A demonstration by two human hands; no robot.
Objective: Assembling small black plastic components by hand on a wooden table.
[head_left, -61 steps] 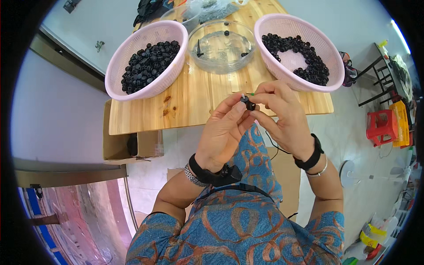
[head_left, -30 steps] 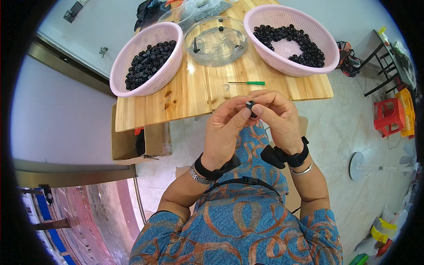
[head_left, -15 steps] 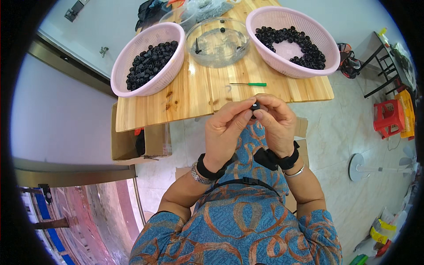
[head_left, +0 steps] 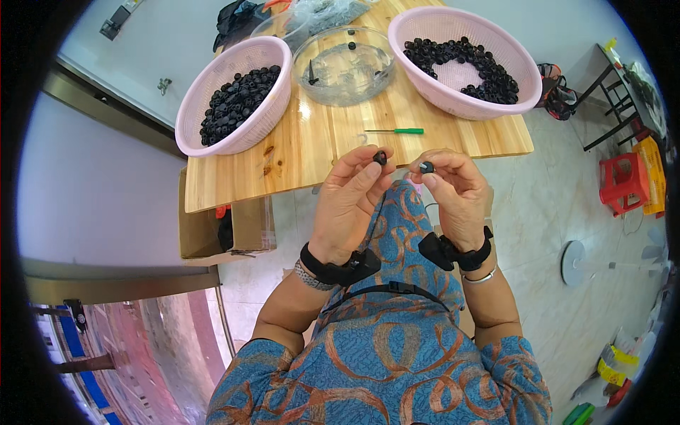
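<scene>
Between the thumb and fingers of my left hand (head_left: pixel 345 202) is a small round black plastic part (head_left: pixel 380 157) with a hollow opening. My right hand (head_left: pixel 457 195) pinches another small black plastic part (head_left: pixel 426 167) that has a pale pin or tip. The two parts are apart, in front of the table's near edge. Just beyond my hands, a screwdriver (head_left: pixel 407 131) with a green handle and thin shaft lies on the wooden table (head_left: pixel 319 152).
Pink baskets of small black parts stand on the table, a left basket (head_left: pixel 273 106) and a right basket (head_left: pixel 489 110). Between them sits a clear round tray (head_left: pixel 347 95) with a few black pieces. Below the table's left side is a cardboard box (head_left: pixel 262 227); a red stool (head_left: pixel 623 184) stands right.
My hands have moved apart, left and right. The black piece they held together now shows as two separate parts, one in each hand.
</scene>
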